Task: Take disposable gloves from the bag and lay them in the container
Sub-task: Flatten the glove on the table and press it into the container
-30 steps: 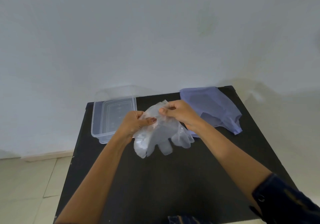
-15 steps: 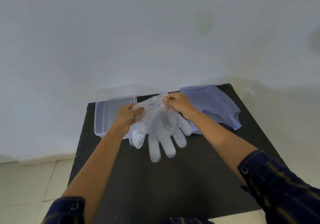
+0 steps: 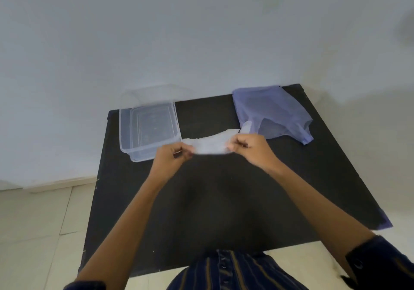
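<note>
Left hand: our left hand [image 3: 173, 153] was closed in a pinch on the left end of the glove [image 3: 211, 145], thumb and fingers pressed together on the film.
Right hand: our right hand [image 3: 246, 147] was curled shut on the glove's right end, knuckles up; we could not tell which fingertips bore on the film.
Glove: it was stretched flat between our two sets of fingers, held up off the black table [image 3: 224, 200], a thin clear sheet blurred at its lower edge. A small flap of film rose just beyond our right fingers, toward the bag.
Container: the clear container [image 3: 125, 137] stood open just beyond and to the outside of our left fingers, its near corner close by our left knuckles. We saw nothing lying in it, though clear film on clear plastic would be hard to make out.
Bag: the pale blue bag [image 3: 271, 112] lay slack on the table just beyond our right fingers. Whether more gloves were inside it, we could not see.
Done: we judged one glove to be out of the bag and spread for laying.
Left: by our judgement the glove was yet to be carried across to the left, past our left fingers, and laid flat in the container; any others would follow from the bag.
</note>
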